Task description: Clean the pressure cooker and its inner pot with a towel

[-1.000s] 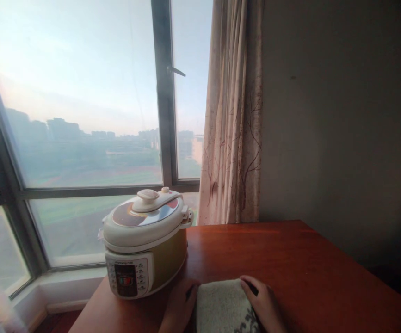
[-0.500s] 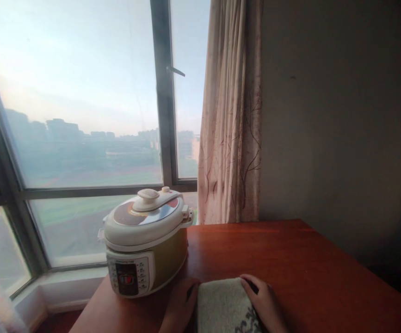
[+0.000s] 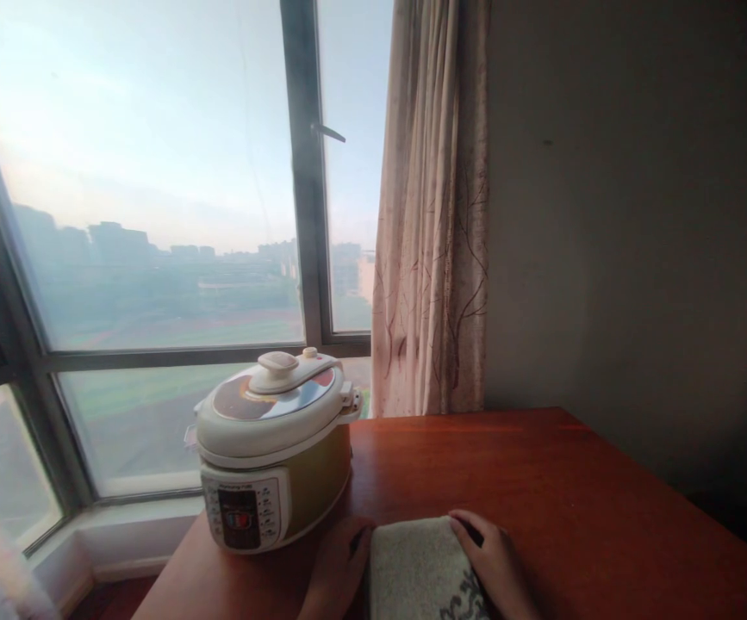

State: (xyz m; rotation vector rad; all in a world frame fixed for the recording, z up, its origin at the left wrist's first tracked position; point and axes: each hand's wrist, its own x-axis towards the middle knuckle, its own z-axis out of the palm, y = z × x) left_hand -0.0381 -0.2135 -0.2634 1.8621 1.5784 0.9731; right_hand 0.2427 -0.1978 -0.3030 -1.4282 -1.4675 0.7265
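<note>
A folded grey-green cloth (image 3: 415, 564) with a dark leafy pattern at its lower right corner lies on the wooden table, its near end cut off by the bottom of the picture. My left hand (image 3: 342, 560) holds its left edge, thumb and fingers bent against the side. On the opposite edge, my right hand (image 3: 490, 555) grips the cloth near its far right corner. The undersides of both hands are hidden. Just beyond my left hand stands a white and olive electric pressure cooker (image 3: 276, 448) with its lid on.
The reddish-brown table (image 3: 580, 499) reaches back to a curtain (image 3: 431, 215) and a grey wall (image 3: 631, 215). Large window panes with a dark frame (image 3: 308, 172) rise behind the cooker. A white sill (image 3: 133, 525) runs past the table's left edge.
The view has shifted very slightly, so everything sits a few pixels further right. Both hands keep the same hold on the cloth.
</note>
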